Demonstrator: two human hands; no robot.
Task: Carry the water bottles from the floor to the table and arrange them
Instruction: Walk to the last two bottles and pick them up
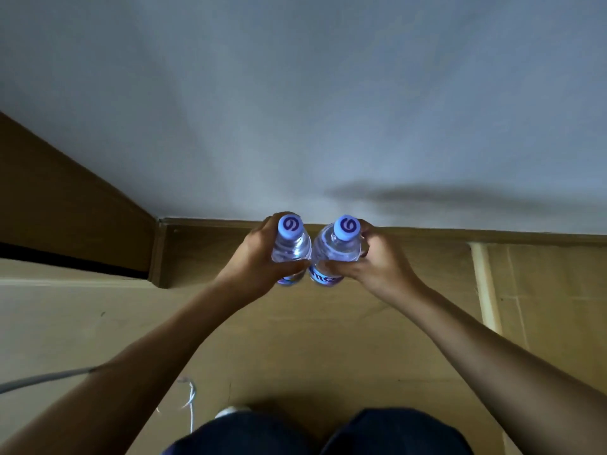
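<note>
Two clear water bottles with light blue caps are held upright side by side in front of me, over the floor near the wall. My left hand (259,257) grips the left bottle (291,244) round its body. My right hand (374,261) grips the right bottle (338,246) the same way. The two bottles touch at their shoulders, and my thumbs nearly meet between them. Purple labels show below my fingers. No table is in view.
A white wall (295,93) fills the upper half, with a wooden skirting board (427,236) at its foot. The floor is covered with cardboard sheets (295,339). A wooden panel (65,208) stands at the left. A white cable (190,399) lies by my shoe (230,412).
</note>
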